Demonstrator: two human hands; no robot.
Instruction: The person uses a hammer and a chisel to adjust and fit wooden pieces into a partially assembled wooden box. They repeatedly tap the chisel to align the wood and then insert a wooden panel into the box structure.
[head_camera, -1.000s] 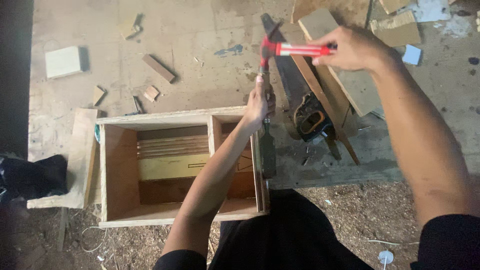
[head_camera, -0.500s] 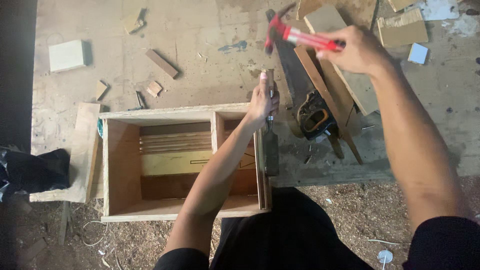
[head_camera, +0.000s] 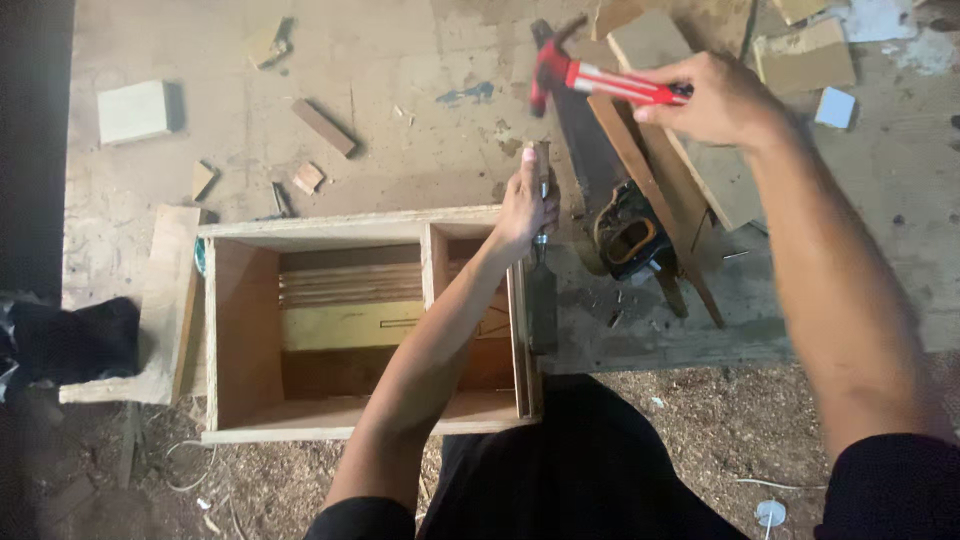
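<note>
Head view: left hand (head_camera: 525, 205) fisted round chisel (head_camera: 541, 290) at box (head_camera: 365, 320) wall; right hand (head_camera: 715, 100) grips raised hammer (head_camera: 600, 80). Off-centre blow risks knuckles.

Left hand (head_camera: 525, 205) fingers clenched, right hand (head_camera: 712, 100) raised, gripping

Open room lies on the surface (head_camera: 400, 90) at upper centre of the frame; small wood scraps (head_camera: 322, 127) dot it; at upper right a saw (head_camera: 600, 190) and stacked boards (head_camera: 690, 120) crowd the way; the wooden box (head_camera: 360, 330) blocks lower left.
</note>
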